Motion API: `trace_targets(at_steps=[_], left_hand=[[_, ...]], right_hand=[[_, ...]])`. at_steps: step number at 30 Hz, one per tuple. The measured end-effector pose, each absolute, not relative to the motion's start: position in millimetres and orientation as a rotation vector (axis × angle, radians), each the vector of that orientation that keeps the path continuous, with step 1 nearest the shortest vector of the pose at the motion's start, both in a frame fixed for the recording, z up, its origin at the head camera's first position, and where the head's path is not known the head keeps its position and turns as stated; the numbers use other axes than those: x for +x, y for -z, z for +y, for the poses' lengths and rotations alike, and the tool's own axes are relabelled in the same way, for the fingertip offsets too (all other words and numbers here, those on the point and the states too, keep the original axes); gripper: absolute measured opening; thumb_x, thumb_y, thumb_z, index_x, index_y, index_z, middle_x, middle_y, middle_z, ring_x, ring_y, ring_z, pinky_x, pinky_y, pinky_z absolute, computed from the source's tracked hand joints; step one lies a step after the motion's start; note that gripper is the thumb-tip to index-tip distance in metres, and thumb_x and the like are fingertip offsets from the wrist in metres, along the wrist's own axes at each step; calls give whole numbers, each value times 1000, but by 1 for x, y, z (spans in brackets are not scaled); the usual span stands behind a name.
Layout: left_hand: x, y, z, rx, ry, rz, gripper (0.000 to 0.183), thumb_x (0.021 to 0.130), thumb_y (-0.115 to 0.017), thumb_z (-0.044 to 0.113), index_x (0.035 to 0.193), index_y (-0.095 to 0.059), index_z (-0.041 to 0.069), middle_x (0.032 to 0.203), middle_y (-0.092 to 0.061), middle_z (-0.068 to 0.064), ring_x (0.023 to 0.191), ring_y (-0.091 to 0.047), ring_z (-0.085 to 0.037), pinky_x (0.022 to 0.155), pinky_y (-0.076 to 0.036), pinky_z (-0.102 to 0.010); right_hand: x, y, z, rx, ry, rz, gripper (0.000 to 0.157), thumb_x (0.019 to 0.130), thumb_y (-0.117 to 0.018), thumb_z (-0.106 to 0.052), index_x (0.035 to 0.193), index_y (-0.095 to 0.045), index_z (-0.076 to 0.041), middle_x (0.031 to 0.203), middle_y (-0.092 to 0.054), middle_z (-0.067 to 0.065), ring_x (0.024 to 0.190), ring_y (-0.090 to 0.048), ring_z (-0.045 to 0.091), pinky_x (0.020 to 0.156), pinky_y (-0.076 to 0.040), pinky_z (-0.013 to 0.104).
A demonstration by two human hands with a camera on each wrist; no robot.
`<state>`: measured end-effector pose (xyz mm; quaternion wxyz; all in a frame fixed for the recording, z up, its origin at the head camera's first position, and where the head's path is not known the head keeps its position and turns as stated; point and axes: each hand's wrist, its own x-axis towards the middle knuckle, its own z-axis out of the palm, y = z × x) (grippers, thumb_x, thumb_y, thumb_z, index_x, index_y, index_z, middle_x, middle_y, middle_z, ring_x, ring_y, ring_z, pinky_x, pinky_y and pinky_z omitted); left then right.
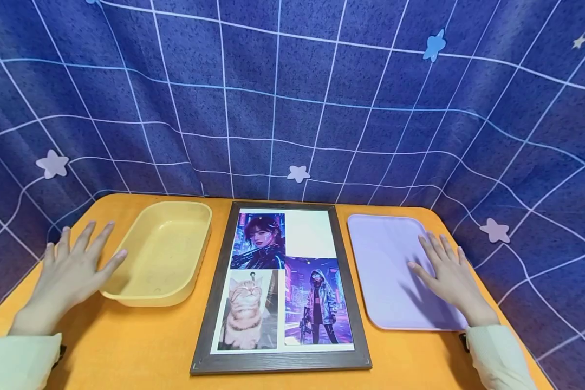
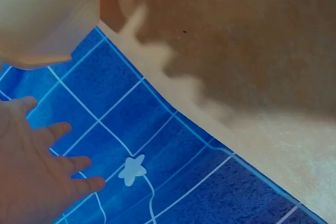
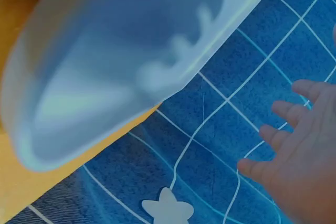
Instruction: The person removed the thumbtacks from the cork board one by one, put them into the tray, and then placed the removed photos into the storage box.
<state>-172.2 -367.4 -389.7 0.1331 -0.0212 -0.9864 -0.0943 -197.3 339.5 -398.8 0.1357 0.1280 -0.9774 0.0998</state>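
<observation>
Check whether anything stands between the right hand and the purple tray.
Nothing visible does: the right hand hovers by the right edge of the purple tray, and the picture frame lies to its left.

The yellow basin (image 1: pixel 163 254) looks like smooth plastic with a soft gloss, the lilac tray (image 1: pixel 385 271) too, more satin from where I stand; the dark frame (image 1: pixel 281 363) shows a wood-like grain, its pictures (image 1: pixel 247 314) look like paper, the orange tabletop (image 1: pixel 141 346) seems matt, and the blue curtain (image 1: pixel 292 70) is matt cloth

Purple tray (image 3: pixel 94 98) blurry in right wrist view, yellow basin (image 2: pixel 47 14) cut off in left
</observation>
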Motion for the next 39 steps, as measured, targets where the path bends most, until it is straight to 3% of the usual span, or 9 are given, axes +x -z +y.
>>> trace_targets(at_steps=[10,17,39], left_hand=[[-177,386,-361,-108,272,-2840,72,91,-41,51,148,-4,28,150,-9,-24,132,9,-54,100,12,-67],[-179,383,-351,-150,222,-2817,70,92,-42,49,148,-8,26,148,-17,-24,130,-5,-57,97,-1,-71],[-186,374,-302,-347,143,-2720,64,90,-48,46,145,-25,21,137,-39,-20,123,-31,-47,95,-23,-61]], right_hand=[[-204,392,330,404,-261,-2787,70,88,-54,-44,141,-31,-6,142,-34,21,130,-28,44,103,-13,62],[-210,389,322,470,-265,-2724,65,86,-58,-40,136,-38,-2,135,-44,21,121,-38,44,101,-23,58],[-222,381,283,676,-202,-2642,57,85,-60,-39,127,-49,-3,118,-59,17,110,-53,36,92,-38,51]])
